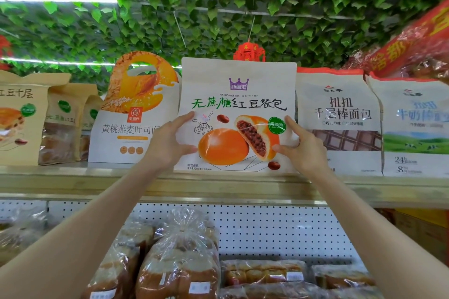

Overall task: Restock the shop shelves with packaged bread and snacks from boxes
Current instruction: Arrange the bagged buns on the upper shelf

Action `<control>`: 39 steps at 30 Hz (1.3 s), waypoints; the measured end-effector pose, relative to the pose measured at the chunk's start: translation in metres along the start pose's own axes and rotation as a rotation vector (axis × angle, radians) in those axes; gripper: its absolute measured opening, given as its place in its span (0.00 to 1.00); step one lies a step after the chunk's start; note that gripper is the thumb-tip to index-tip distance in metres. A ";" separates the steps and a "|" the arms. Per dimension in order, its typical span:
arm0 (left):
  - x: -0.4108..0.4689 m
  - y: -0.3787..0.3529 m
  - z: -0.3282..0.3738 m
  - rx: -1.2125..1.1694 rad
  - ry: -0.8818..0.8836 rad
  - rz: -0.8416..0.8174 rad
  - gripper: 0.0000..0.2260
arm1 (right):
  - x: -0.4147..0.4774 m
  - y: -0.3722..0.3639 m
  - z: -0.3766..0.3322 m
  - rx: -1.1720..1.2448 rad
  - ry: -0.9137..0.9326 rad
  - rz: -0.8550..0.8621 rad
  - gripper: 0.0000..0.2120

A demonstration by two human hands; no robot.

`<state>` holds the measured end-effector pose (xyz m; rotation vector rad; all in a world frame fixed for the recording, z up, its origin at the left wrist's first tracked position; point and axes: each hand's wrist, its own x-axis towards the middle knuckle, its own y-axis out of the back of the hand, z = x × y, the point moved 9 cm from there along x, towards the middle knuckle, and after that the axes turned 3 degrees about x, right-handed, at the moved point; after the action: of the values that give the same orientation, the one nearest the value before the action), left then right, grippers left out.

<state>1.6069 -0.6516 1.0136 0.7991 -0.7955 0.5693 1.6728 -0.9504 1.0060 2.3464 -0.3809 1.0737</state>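
At frame centre the red-bean bun bag (237, 94) stands upright on the top shelf (73, 178), slotted between a peach toast bag (126, 128) to its left and a chocolate bread bag (340, 114) to its right. The left hand (170, 139) and right hand (305, 147) each pinch a side edge, a hold suited to squaring its front to the aisle. Whether its base sits fully down is unclear.

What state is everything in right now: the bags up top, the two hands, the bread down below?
red bean bun bag: sealed, upright at the front of the top shelf, held on both sides.
left hand: holds the bag's left edge.
right hand: holds its right edge.
peach oat toast bag: sealed, upright, untouched.
chocolate stick bread bag: sealed, upright.
clear-wrapped loaves: tied shut, piled below.
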 end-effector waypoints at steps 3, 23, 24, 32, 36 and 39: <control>-0.003 0.000 0.000 0.027 -0.003 -0.004 0.38 | -0.002 -0.001 0.000 0.023 0.000 0.002 0.39; -0.053 0.019 0.027 -0.058 0.077 0.007 0.34 | -0.053 0.042 -0.027 0.177 -0.022 0.097 0.36; -0.060 0.016 0.034 -0.075 0.058 0.014 0.33 | -0.061 0.049 -0.033 0.194 -0.014 0.096 0.34; -0.108 -0.006 0.082 -0.302 0.023 0.004 0.24 | -0.115 0.091 -0.042 0.233 -0.010 0.099 0.22; -0.137 -0.022 0.109 -0.336 0.014 -0.053 0.25 | -0.141 0.107 -0.027 0.265 -0.057 0.069 0.24; -0.164 -0.041 0.132 -0.378 0.032 -0.109 0.26 | -0.164 0.121 -0.014 0.244 -0.052 0.038 0.24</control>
<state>1.4870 -0.8060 0.9246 0.4808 -0.7947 0.3193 1.5037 -1.0358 0.9301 2.5956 -0.3305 1.1337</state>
